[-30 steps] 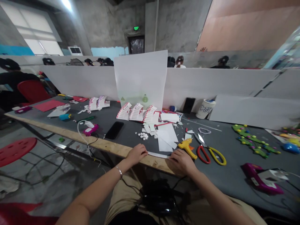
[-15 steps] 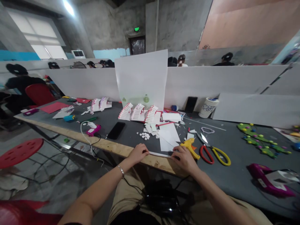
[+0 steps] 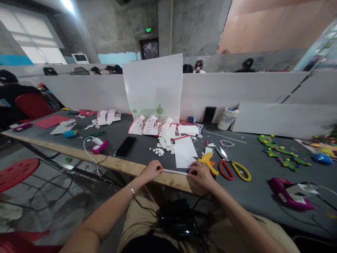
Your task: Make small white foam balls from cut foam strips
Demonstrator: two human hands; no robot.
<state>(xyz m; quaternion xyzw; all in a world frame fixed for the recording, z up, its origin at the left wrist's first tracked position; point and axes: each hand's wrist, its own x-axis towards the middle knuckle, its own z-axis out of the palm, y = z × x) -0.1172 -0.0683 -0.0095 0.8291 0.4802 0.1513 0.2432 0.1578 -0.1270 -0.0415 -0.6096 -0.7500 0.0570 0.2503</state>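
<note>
Gripped at both ends by the pressed-together fingers of the left hand (image 3: 152,171) and right hand (image 3: 202,174), a thin white strip (image 3: 175,172), held along the plywood table edge (image 3: 123,166). Set just beside the right hand, a yellow glue gun (image 3: 207,163) and red-and-yellow scissors (image 3: 231,170). Scattered farther off, loose white card (image 3: 184,151) and stacked paper cutouts (image 3: 150,126), before an upright white board (image 3: 152,84).

We record: bare concrete walls (image 3: 184,28), a salmon-pink upper wall (image 3: 263,24), a bright ceiling light (image 3: 67,4), a frosted window (image 3: 31,45), an air conditioner (image 3: 80,58) beside it, a green exit sign (image 3: 149,30) over a dark doorway (image 3: 149,49), white partition boards (image 3: 226,88), a red stool (image 3: 17,172) (round seat, punched with holes), and a concrete floor (image 3: 44,211).
</note>
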